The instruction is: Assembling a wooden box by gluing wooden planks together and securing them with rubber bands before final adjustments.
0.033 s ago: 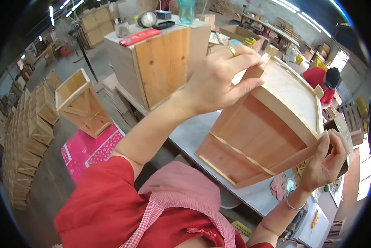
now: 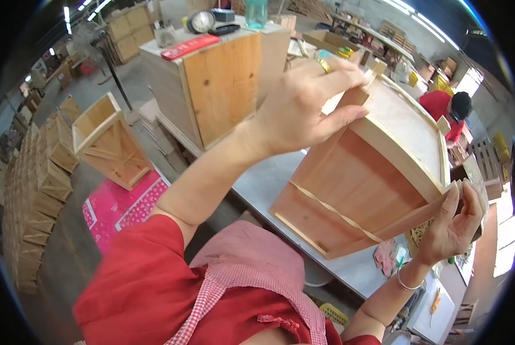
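Observation:
A tapered wooden box point(image 2: 349, 190) stands tilted on the grey worktable point(image 2: 257, 184) in front of me, with pale strips framing its upper end. A stretched tan band point(image 2: 332, 210) runs across its near side. My left hand point(image 2: 309, 106) pinches the box's upper left corner between thumb and fingers; a gold ring is on one finger. At the opposite upper corner my right hand point(image 2: 454, 224) is closed, its thumb pressed to the edge strip and its other fingers curled behind. Part of that grip is hidden.
Left of the box stands a large wooden cabinet point(image 2: 223, 86) with a red packet point(image 2: 190, 47) on top. An open crate point(image 2: 111, 141) rests on pink sheeting point(image 2: 125, 204). Rows of crates point(image 2: 36, 213) line the left. A co-worker in red point(image 2: 441, 109) bends at the right.
The whole view has shifted very slightly. Both hands keep their hold on the box's corners.

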Demonstrator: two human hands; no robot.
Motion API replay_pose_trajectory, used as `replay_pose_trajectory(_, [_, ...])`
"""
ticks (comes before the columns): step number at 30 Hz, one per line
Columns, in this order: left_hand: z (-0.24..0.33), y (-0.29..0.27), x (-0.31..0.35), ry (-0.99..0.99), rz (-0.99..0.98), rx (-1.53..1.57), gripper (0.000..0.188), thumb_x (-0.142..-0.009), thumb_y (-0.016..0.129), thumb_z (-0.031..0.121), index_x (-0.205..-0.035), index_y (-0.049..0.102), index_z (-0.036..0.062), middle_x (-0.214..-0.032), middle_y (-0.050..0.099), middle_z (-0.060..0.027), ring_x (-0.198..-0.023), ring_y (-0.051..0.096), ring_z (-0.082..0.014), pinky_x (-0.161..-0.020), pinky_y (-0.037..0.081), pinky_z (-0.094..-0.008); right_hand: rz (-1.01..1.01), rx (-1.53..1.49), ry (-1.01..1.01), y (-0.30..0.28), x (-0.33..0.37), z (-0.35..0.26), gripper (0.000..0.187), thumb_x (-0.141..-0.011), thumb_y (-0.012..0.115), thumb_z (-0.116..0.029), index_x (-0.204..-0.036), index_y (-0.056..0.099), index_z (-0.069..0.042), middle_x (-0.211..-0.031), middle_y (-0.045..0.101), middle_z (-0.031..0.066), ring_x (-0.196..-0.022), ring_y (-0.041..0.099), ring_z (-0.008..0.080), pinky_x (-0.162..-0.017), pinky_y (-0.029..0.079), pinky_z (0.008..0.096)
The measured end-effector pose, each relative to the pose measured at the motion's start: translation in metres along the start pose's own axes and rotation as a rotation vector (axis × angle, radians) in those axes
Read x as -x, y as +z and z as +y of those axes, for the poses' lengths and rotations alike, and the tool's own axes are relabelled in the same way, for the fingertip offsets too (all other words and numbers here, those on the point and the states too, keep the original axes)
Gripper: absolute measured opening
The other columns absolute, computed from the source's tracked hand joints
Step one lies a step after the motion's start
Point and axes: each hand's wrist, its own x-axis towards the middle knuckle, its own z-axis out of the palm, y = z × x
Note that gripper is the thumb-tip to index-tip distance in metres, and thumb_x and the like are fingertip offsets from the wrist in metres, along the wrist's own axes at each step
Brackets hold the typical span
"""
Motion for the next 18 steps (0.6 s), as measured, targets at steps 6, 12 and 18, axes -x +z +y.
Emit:
replay_pose_trajectory(6, [-0.021, 0.022, 0.000, 0.138, 0.179, 0.130, 0.027, -0.078, 0.078, 0.031, -0.092, 0.070, 0.0088, -0.083, 0.068, -0.0092, -0.074, 0.066, -0.0279, -0.067, 0.052, -0.0366, -0.079, 0.025, -0.025, -0.008, 0.003, 0.020, 0.014, -0.096, 0.063, -0.007, -0.100, 0.063, 0.006, -0.099, 0.066, 0.0148, -0.086, 0.062, 0.0194, -0.079, 0.051, 0.0318])
replay_pose_trajectory(12, [-0.024, 0.022, 0.017, -0.044, 0.141, 0.109, 0.026, -0.082, 0.072, 0.037, -0.091, 0.073, 0.0130, -0.077, 0.069, -0.0083, -0.071, 0.066, -0.0302, -0.063, 0.051, -0.0389, 0.324, 0.147, 0.194, 0.013, -0.003, 0.007, 0.017, -0.094, 0.065, -0.012, -0.088, 0.068, 0.004, -0.083, 0.065, 0.0073, -0.076, 0.060, 0.0171, -0.071, 0.049, 0.0318])
replay_pose_trajectory(18, [-0.092, 0.065, 0.072, -0.715, 0.251, 0.862, 0.024, -0.093, 0.067, 0.023, -0.104, 0.066, 0.0013, -0.098, 0.071, -0.0051, -0.088, 0.066, -0.0111, -0.078, 0.052, -0.0269, 0.293, 0.083, 0.130, 0.026, -0.003, -0.008, 0.019, -0.094, 0.061, -0.009, -0.076, 0.062, -0.001, -0.090, 0.066, 0.0094, -0.082, 0.059, 0.0175, -0.077, 0.047, 0.0327])
